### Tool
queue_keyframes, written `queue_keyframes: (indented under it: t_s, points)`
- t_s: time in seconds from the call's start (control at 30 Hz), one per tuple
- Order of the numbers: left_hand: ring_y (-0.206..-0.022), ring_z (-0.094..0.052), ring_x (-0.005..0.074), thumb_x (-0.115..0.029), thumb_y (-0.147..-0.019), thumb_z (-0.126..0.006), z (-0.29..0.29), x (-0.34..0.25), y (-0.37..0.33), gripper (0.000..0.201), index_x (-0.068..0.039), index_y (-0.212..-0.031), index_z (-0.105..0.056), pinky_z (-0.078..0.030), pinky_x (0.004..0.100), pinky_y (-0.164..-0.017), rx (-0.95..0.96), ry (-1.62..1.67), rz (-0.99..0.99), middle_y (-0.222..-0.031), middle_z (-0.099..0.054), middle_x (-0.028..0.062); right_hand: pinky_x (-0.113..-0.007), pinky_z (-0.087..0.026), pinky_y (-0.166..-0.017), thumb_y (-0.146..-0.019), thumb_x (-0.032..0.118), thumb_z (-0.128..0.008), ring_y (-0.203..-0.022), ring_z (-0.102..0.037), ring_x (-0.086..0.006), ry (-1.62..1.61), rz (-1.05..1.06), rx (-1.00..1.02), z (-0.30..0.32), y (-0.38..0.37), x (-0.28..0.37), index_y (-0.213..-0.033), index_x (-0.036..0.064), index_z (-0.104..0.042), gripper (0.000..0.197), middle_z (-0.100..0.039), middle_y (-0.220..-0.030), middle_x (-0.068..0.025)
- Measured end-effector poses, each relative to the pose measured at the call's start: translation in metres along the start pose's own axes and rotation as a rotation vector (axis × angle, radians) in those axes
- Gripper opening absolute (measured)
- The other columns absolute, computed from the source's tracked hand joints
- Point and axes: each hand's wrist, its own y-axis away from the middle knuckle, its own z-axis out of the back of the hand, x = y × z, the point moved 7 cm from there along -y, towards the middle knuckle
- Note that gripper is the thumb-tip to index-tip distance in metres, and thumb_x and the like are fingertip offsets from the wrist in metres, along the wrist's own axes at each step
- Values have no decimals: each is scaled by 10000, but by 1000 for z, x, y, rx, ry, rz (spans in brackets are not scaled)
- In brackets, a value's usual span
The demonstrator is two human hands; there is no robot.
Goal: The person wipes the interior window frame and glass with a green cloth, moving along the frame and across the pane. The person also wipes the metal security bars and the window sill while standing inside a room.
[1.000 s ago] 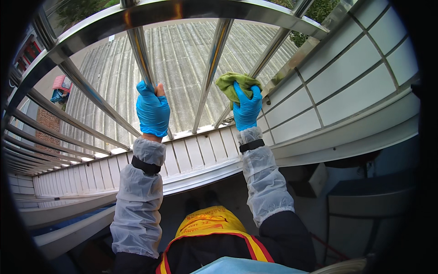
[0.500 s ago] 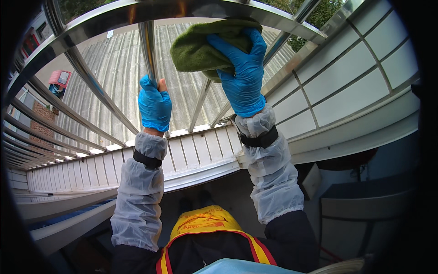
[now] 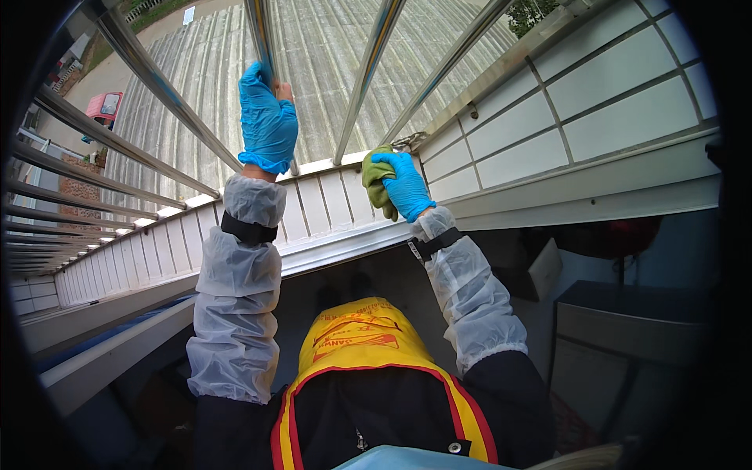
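My left hand (image 3: 266, 121), in a blue glove with bare skin showing at one finger, is wrapped round an upright shiny metal bar (image 3: 259, 31) of the window railing. Lower and to the right, my right hand (image 3: 405, 188), also gloved in blue, holds a bunched green cloth (image 3: 374, 186). The cloth is against the white tiled sill (image 3: 313, 205), near the foot of the rightmost bar (image 3: 446, 66) and the corner with the side wall. Part of the cloth is hidden under my fingers.
More metal bars (image 3: 149, 74) run along the left. A white tiled wall (image 3: 619, 106) rises at the right. The window frame track (image 3: 341, 249) crosses in front of me. Beyond the bars lies a corrugated roof (image 3: 321, 78), with a red vehicle (image 3: 102, 107) past it.
My right hand has brought the cloth down from the upper rail to the sill. My left hand stays on its bar, appearing higher in view as the view tilts down.
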Motion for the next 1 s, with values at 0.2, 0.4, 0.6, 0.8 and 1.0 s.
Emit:
queue_keyframes:
  t_s: [0.2,0.4,0.6,0.8,1.0]
  points:
    - [-1165,-459,238,-190,-813,-731,-39,6,193,771,-80,-1432,-286,-363,336,-1013,511,272,327,-1317,-420,101,-291,-454,-954,-903,46,-524,-1075,-555,-200,-748,-603,-244,-1,127,-57,-1267,15,-491,367,-555,-1209,-92]
    - [-1212,-484,229,-101,-833,-676,-87,55,346,680,-49,-1412,-323,-411,347,-1019,472,844,1168,-1341,-477,109,-303,-427,-961,-967,257,-518,-1231,-412,-176,-611,-500,216,-46,159,-30,-1506,183,-92,691,-282,-1484,-83]
    - [-1021,-572,190,20,-856,-550,-118,135,283,400,-19,-1245,-467,-480,322,-902,222,575,889,-1155,-567,84,-282,-493,-857,-954,183,-537,-949,-596,-158,-305,-615,10,53,219,-85,-1303,58,-500,372,-575,-1234,-91]
    - [-1187,-483,392,106,-770,-474,-214,136,192,644,-130,-1367,-425,-403,417,-1024,368,-156,81,-1395,-400,198,-297,-492,-877,-964,148,-505,-958,-602,-172,-207,-706,-106,128,304,-81,-1220,37,-569,286,-615,-1155,-98]
    - [-1038,-564,373,64,-762,-494,-279,195,200,637,-237,-1323,-459,-486,439,-895,807,-616,285,-1285,-492,142,-305,-496,-870,-970,126,-486,-962,-601,-166,-116,-800,-272,166,330,-78,-1199,35,-586,266,-621,-1126,-91]
